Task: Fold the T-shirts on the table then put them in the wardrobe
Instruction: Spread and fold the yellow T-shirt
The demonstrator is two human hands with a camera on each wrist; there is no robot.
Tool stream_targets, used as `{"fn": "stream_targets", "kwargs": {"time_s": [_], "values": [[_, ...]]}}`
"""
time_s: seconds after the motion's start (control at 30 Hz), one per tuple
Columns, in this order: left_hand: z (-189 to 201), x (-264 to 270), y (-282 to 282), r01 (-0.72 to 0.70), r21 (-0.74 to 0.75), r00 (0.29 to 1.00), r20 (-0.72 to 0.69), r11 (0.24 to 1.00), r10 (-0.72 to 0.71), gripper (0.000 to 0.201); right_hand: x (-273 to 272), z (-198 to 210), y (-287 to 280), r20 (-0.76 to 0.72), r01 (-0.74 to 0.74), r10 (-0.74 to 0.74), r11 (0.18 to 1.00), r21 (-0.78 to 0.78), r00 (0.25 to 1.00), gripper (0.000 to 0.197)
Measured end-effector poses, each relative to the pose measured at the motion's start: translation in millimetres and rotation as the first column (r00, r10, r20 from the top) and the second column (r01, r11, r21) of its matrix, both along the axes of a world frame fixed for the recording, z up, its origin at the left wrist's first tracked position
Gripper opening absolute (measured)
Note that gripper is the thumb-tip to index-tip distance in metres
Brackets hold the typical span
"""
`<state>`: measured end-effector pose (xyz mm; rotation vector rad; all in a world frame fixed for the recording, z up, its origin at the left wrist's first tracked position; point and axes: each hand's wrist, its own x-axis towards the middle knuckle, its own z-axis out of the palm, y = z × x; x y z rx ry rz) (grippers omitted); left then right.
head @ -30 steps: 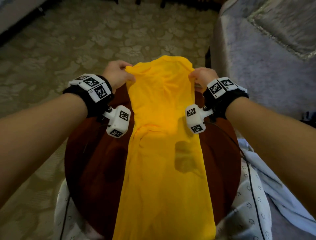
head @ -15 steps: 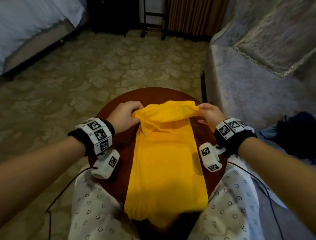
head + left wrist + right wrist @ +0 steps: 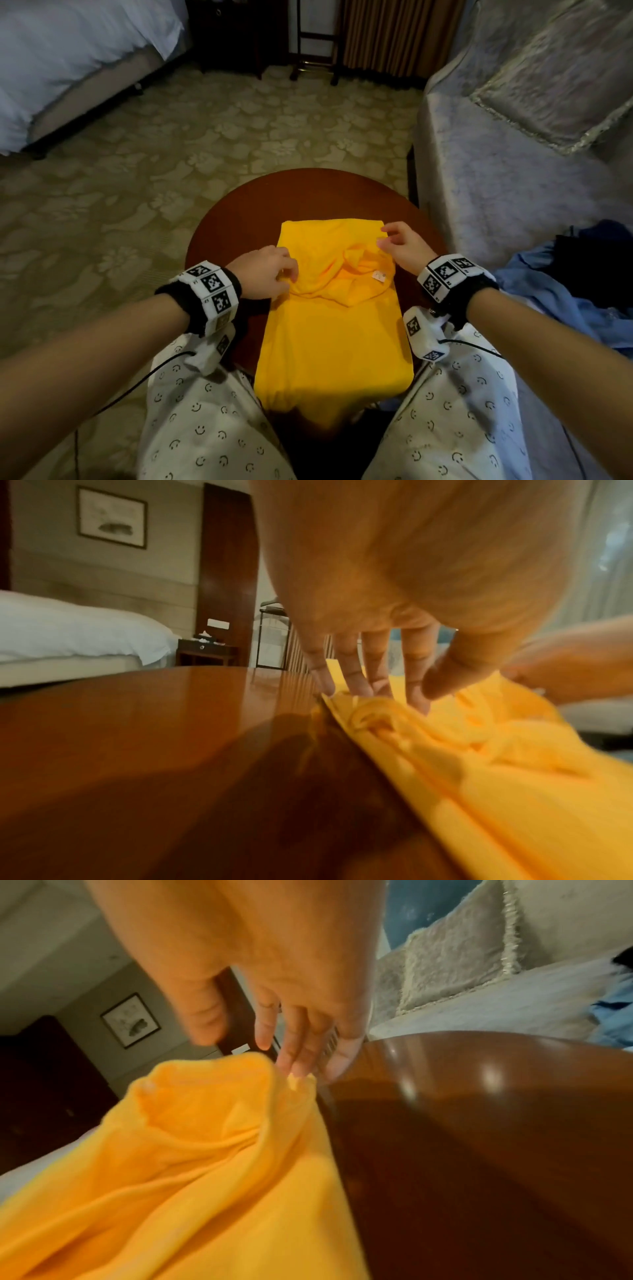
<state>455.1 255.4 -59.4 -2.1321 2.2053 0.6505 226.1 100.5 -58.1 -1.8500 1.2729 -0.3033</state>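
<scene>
1. Bedroom with patterned carpet (image 3: pixel 212 144), a bed (image 3: pixel 68 58) far ahead of the left hand, a sofa (image 3: pixel 513 192) out beyond the right hand, and a round wooden table (image 3: pixel 219 246) right under both.
2. Yellow shirt (image 3: pixel 329 342) on the table between the hands, narrowed to a long strip, far end doubled back toward the body; near end hanging off the table edge between the knees.
3. Collar and white label (image 3: pixel 379 276) facing up, just inside the right hand; cloth there bunched, not flat.
4. Left hand (image 3: pixel 265 272) resting on the shirt's left edge, fingers (image 3: pixel 352 680) fairly straight, tips pressing the rumpled cloth, nothing gripped.
5. Right hand (image 3: pixel 402 245) above the far right corner, fingers (image 3: pixel 294 1053) loosely spread, tips at most brushing the edge; nothing held.
6. Judged progress: sides in and one lengthwise fold laid; smoothing and probably one more fold left for this shirt.
7. More clothes (image 3: pixel 561 294), blue and dark, heaped beyond the right wrist; whether T-shirts, cannot tell. No wardrobe seen for certain, so the putting away not begun.
8. Head view only: whole outline of the fold, the label, the heap.
9. Left wrist view only: fingertips actually pushed into the cloth at the table line; a framed picture (image 3: pixel 111 518) on the wall.
10. Right wrist view only: open gap under the thumb, and the collar standing up instead of lying flat.
</scene>
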Motion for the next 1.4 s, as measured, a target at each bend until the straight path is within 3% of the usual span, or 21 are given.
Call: {"fn": "stream_targets", "kwargs": {"time_s": [0.03,0.1,0.17,0.2,0.27,0.33,0.43,0.47,0.5,0.57,0.63,0.67,0.73,0.83,0.9,1.0,1.1,1.27,1.33,1.4], "values": [[2.6,-1.5,-1.6,-0.048,-0.022,0.995,-0.090,0.999,0.046,0.017,3.8,0.2,2.5,-0.006,-0.062,0.062,0.996,0.063,0.998,0.049],[5.7,-4.3,-8.3,-0.177,-0.123,0.969,-0.196,0.976,0.151,0.017,12.9,-0.7,6.4,-0.210,-0.215,0.219,0.976,0.040,0.953,0.071],[6.9,-4.6,-18.5,-0.346,-0.229,0.932,-0.201,0.910,0.303,0.023,21.3,-3.7,11.0,-0.489,-0.348,0.261,0.933,-0.095,0.832,0.071],[6.9,-3.1,-24.7,-0.432,-0.246,0.898,-0.210,0.868,0.387,0.028,25.5,-2.0,13.3,-0.542,-0.383,0.252,0.913,-0.141,0.801,0.063],[5.9,0.2,-37.0,-0.574,-0.193,0.812,-0.255,0.796,0.524,0.035,32.6,3.9,15.0,-0.500,-0.369,0.257,0.919,-0.138,0.827,0.044],[4.4,2.5,-48.0,-0.667,-0.106,0.726,-0.317,0.738,0.611,0.039,34.7,7.9,16.1,-0.444,-0.386,0.313,0.919,-0.082,0.840,0.039],[2.4,2.9,-61.3,-0.740,-0.028,0.629,-0.382,0.672,0.677,0.041,30.9,13.1,13.6,-0.473,-0.578,0.567,0.804,0.139,0.675,0.037],[1.3,3.6,-65.0,-0.757,-0.012,0.604,-0.396,0.654,0.692,0.041,28.9,12.5,9.1,-0.428,-0.600,0.636,0.765,0.236,0.642,0.032],[0.2,4.3,-68.3,-0.772,0.000,0.578,-0.413,0.635,0.703,0.041,27.6,13.0,4.2,-0.371,-0.590,0.649,0.760,0.274,0.664,0.032],[-1.1,6.2,-74.5,-0.797,0.011,0.537,-0.447,0.604,0.715,0.040,27.2,14.9,-10.3,-0.268,-0.462,0.490,0.872,0.163,0.830,0.038],[-1.8,8.0,-79.3,-0.809,0.022,0.512,-0.466,0.588,0.722,0.039,29.5,12.4,-27.7,-0.205,-0.146,0.128,0.986,-0.075,0.970,0.040],[-2.4,9.3,-82.2,-0.813,0.036,0.499,-0.472,0.581,0.727,0.039,30.6,9.3,-34.0,-0.220,0.003,-0.037,0.988,-0.155,0.975,0.040],[-3.6,11.5,-86.8,-0.820,0.091,0.453,-0.500,0.565,0.738,0.036,34.1,1.9,-42.6,-0.330,0.141,-0.162,0.986,-0.088,0.930,0.041],[-5.3,15.1,-90.2,-0.817,0.189,0.351,-0.586,0.544,0.731,0.020,43.7,-9.1,-50.4,-0.407,0.218,-0.155,0.969,0.115,0.900,0.054],[-6.9,18.2,-91.3,-0.817,0.204,0.312,-0.630,0.539,0.712,0.008,47.6,-9.2,-54.6,-0.459,0.175,-0.117,0.981,0.085,0.881,0.056],[-11.8,23.2,-90.9,-0.844,0.201,0.245,-0.680,0.497,0.691,0.015,47.4,-12.7,-61.2,-0.460,0.155,-0.107,0.986,0.067,0.882,0.048],[-19.3,24.1,-92.9,-0.860,0.132,0.309,-0.633,0.492,0.710,0.019,43.6,-16.5,-59.9,-0.383,0.210,-0.174,0.976,0.053,0.907,0.036],[-9.9,26.0,-97.1,-0.666,-0.004,0.718,-0.273,0.746,0.640,0.022,43.5,-12.3,-52.4,-0.242,0.232,-0.258,0.964,-0.129,0.935,0.035],[2.0,23.7,-90.3,-0.577,-0.108,0.810,-0.204,0.809,0.550,0.031,45.2,-7.2,-48.7,-0.248,0.127,-0.188,0.961,-0.244,0.950,0.038],[10.9,16.1,-80.9,-0.448,-0.142,0.890,-0.158,0.883,0.427,0.031,46.0,-1.8,-40.3,-0.313,-0.079,-0.024,0.947,-0.313,0.950,0.039]]}}
